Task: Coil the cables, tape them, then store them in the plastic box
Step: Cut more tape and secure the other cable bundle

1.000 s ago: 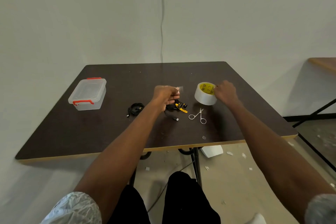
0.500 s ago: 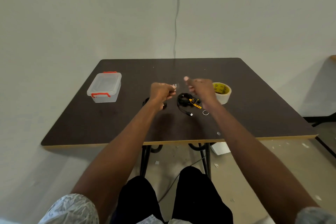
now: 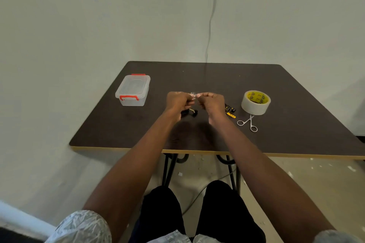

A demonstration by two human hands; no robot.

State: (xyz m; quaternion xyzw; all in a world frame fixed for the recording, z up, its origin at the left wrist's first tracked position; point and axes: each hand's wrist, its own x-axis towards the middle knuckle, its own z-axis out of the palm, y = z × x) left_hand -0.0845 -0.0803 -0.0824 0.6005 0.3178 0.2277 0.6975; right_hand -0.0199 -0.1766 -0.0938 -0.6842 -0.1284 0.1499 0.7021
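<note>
My left hand (image 3: 178, 101) and my right hand (image 3: 211, 101) are raised over the middle of the dark table (image 3: 276, 140). Between their fingertips they pinch a small piece of clear tape (image 3: 194, 94). A black coiled cable (image 3: 189, 112) lies on the table just below and between my hands. Another black coil with a yellow strap (image 3: 230, 111) lies partly hidden behind my right hand. The roll of tape (image 3: 255, 102) stands to the right. The clear plastic box (image 3: 133, 89) with red clips sits closed at the left.
Small silver scissors (image 3: 247, 123) lie in front of the tape roll. A thin wire (image 3: 210, 17) hangs down the wall behind the table. My knees are under the table's front edge, and bits of debris dot the floor.
My right hand left the tape roll and came across to my left hand, and both now pinch the tape piece. The head view swung left.
</note>
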